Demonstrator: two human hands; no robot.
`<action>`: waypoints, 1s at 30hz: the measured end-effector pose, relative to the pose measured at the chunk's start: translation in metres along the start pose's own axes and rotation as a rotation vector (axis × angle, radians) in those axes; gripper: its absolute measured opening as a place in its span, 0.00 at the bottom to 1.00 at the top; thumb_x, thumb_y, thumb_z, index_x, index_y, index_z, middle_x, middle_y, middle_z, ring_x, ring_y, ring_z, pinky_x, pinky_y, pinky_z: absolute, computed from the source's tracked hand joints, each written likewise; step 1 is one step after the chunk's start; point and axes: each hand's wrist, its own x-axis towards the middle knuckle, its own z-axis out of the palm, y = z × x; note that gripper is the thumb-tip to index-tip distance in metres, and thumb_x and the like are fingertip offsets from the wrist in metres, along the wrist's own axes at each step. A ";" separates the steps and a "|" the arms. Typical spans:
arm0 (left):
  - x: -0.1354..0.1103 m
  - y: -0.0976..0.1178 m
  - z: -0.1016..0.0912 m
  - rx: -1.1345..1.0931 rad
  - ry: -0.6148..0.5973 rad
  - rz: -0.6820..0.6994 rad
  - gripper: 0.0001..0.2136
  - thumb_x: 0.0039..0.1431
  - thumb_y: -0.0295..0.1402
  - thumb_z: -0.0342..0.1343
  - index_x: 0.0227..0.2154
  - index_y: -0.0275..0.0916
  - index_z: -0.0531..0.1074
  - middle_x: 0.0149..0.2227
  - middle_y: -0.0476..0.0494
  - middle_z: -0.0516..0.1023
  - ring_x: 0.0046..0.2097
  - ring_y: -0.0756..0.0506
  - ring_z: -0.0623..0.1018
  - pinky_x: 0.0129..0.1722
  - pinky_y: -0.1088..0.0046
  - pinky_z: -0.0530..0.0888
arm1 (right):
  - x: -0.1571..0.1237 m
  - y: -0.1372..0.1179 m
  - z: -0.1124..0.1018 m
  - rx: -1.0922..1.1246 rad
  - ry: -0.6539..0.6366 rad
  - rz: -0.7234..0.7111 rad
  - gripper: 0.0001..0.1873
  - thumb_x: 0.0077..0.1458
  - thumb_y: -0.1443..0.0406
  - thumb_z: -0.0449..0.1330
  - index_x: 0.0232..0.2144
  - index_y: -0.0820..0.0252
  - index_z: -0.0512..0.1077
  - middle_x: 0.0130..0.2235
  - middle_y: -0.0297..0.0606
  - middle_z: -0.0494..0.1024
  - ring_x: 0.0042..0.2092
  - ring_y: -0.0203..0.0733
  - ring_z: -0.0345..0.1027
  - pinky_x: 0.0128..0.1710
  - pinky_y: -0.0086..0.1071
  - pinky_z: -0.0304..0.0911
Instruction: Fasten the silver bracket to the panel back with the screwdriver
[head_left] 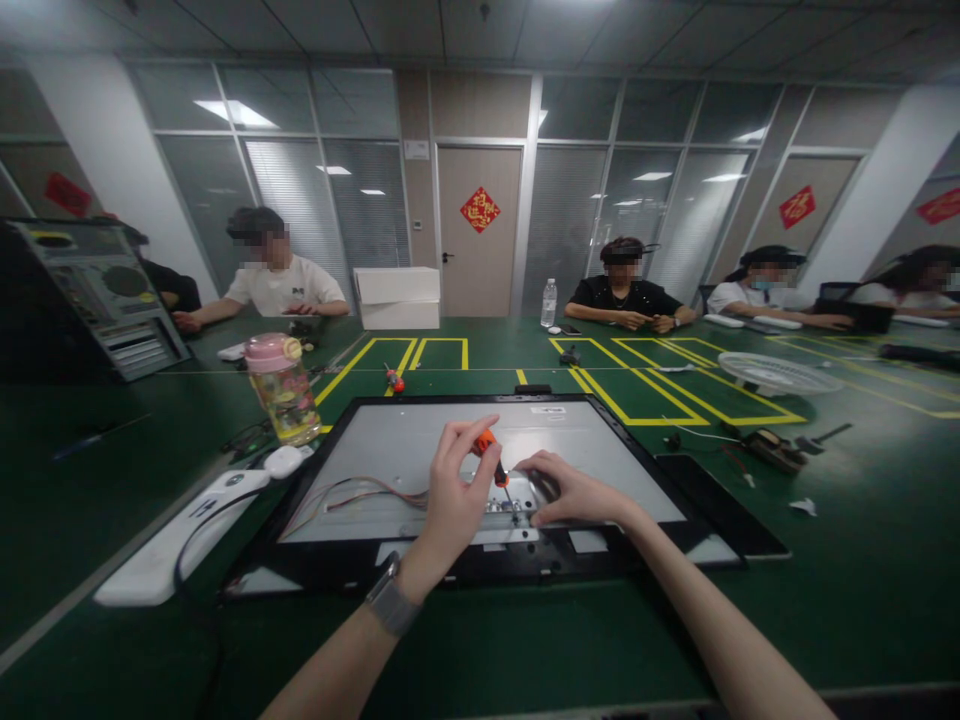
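A flat monitor panel (390, 440) lies back side up in front of me, with a grey metal back and a black frame. My left hand (456, 485) is closed around the orange and black handle of a screwdriver (501, 472). Its shaft slants down to a small metal bracket (525, 535) near the panel's front edge. My right hand (576, 490) curves over a shiny metal part (541, 487) beside the tip, thumb and fingers on its edges. Whether the tip sits in a screw is too small to tell. Thin cables (367, 482) run left across the panel.
Left of the panel are a white power strip (187, 535) and a pink-lidded bottle (283, 390). A black flat panel (724, 505) and small tools (776, 447) lie to the right. Beyond stand a white box (397, 298) and a water bottle (549, 303). Several people sit across the table.
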 end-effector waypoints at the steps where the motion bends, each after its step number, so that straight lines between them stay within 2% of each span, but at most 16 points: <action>1: 0.000 0.000 0.000 -0.007 -0.009 -0.005 0.14 0.64 0.32 0.49 0.51 0.42 0.71 0.40 0.45 0.70 0.40 0.49 0.72 0.42 0.71 0.71 | 0.000 0.001 0.000 -0.003 0.000 -0.001 0.41 0.39 0.54 0.71 0.55 0.57 0.66 0.53 0.42 0.63 0.56 0.52 0.57 0.59 0.43 0.53; 4: 0.000 0.000 0.000 -0.008 -0.012 -0.021 0.15 0.65 0.31 0.48 0.52 0.42 0.70 0.41 0.44 0.70 0.41 0.48 0.73 0.42 0.71 0.72 | 0.001 0.003 0.001 -0.008 -0.002 0.000 0.40 0.39 0.55 0.71 0.55 0.56 0.66 0.53 0.41 0.63 0.56 0.52 0.57 0.59 0.44 0.53; 8: 0.000 0.000 0.001 0.033 0.008 -0.014 0.12 0.62 0.31 0.54 0.47 0.42 0.73 0.38 0.46 0.69 0.39 0.49 0.73 0.42 0.71 0.71 | 0.001 0.003 0.001 -0.001 -0.004 -0.011 0.41 0.39 0.55 0.71 0.55 0.56 0.65 0.53 0.42 0.63 0.56 0.52 0.57 0.59 0.44 0.52; 12: 0.000 0.000 0.000 0.003 -0.029 -0.019 0.16 0.64 0.30 0.49 0.53 0.43 0.69 0.41 0.45 0.71 0.42 0.48 0.73 0.43 0.70 0.71 | 0.000 -0.001 0.000 0.006 -0.006 -0.015 0.40 0.39 0.53 0.71 0.55 0.58 0.66 0.53 0.42 0.64 0.56 0.53 0.57 0.59 0.44 0.53; 17: 0.000 0.002 0.001 0.013 0.000 0.001 0.13 0.62 0.31 0.52 0.49 0.42 0.73 0.38 0.45 0.71 0.39 0.48 0.73 0.42 0.70 0.72 | 0.000 -0.004 -0.001 0.009 -0.006 -0.015 0.40 0.39 0.54 0.70 0.54 0.57 0.66 0.52 0.42 0.64 0.56 0.52 0.57 0.59 0.43 0.53; 21: 0.000 0.003 0.001 -0.021 -0.038 -0.017 0.16 0.65 0.30 0.47 0.54 0.42 0.68 0.41 0.43 0.72 0.42 0.47 0.73 0.43 0.70 0.72 | 0.000 -0.002 0.000 0.009 -0.003 -0.015 0.40 0.39 0.53 0.71 0.54 0.58 0.66 0.53 0.43 0.64 0.56 0.53 0.57 0.59 0.43 0.53; 26: 0.000 0.002 0.001 0.007 -0.008 -0.006 0.12 0.62 0.31 0.53 0.48 0.43 0.73 0.38 0.46 0.69 0.38 0.49 0.72 0.42 0.71 0.71 | 0.000 -0.002 -0.001 -0.001 -0.010 -0.006 0.40 0.40 0.53 0.71 0.55 0.55 0.65 0.54 0.42 0.63 0.56 0.53 0.57 0.59 0.45 0.54; 30: -0.001 0.001 0.000 0.002 -0.029 0.002 0.16 0.65 0.30 0.48 0.53 0.43 0.69 0.41 0.45 0.69 0.41 0.48 0.72 0.42 0.71 0.71 | 0.001 0.000 0.000 -0.006 -0.003 -0.015 0.40 0.39 0.54 0.71 0.55 0.56 0.66 0.53 0.42 0.63 0.55 0.53 0.57 0.58 0.44 0.54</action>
